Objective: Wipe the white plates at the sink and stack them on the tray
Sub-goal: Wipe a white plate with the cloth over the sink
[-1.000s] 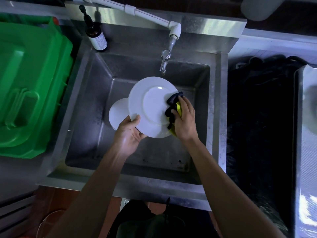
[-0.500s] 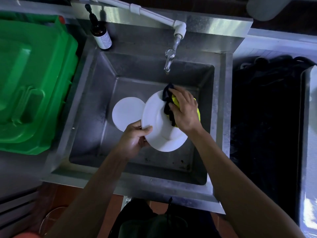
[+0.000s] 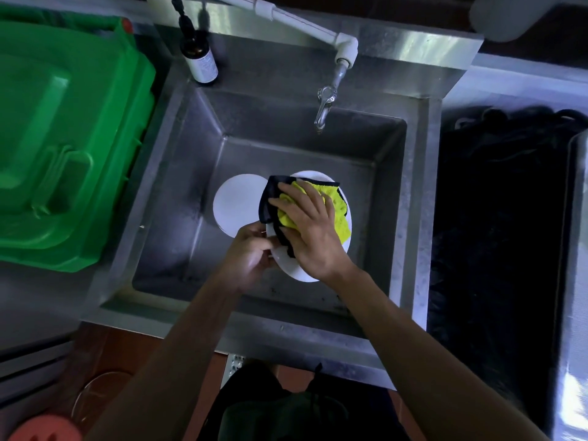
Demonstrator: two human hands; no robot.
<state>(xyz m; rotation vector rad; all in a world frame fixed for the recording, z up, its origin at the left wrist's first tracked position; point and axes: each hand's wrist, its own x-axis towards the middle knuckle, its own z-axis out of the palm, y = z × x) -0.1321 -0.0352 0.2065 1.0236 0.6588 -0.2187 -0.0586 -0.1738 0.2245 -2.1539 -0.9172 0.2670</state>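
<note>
A white plate (image 3: 302,268) is being held tilted over the steel sink (image 3: 178,192), its lower left rim being gripped by the left hand (image 3: 251,249), whose fingers are curled round the edge. A yellow cloth with black edging (image 3: 331,205) is being pressed flat against the plate's face by the right hand (image 3: 313,227); its fingers are spread wide and fairly straight across the cloth, not closed round it. Most of the plate's face is being covered by cloth and hand, so only the lower rim and a sliver at the top are showing.

A second white plate (image 3: 235,202) is lying flat on the sink floor, just beside the held one on its left and partly overlapped by the cloth's corner. The tap (image 3: 324,106) is hanging above the basin with no water visibly running. A brown bottle (image 3: 199,58) is standing at the sink's back corner, and a green bin (image 3: 70,138) is sitting to the left.

The wiping step is judged to be in hand, with stacking not yet begun. Next, the cloth would need to be lifted clear and the plate carried to the tray, which cannot be made out with certainty in this view.
</note>
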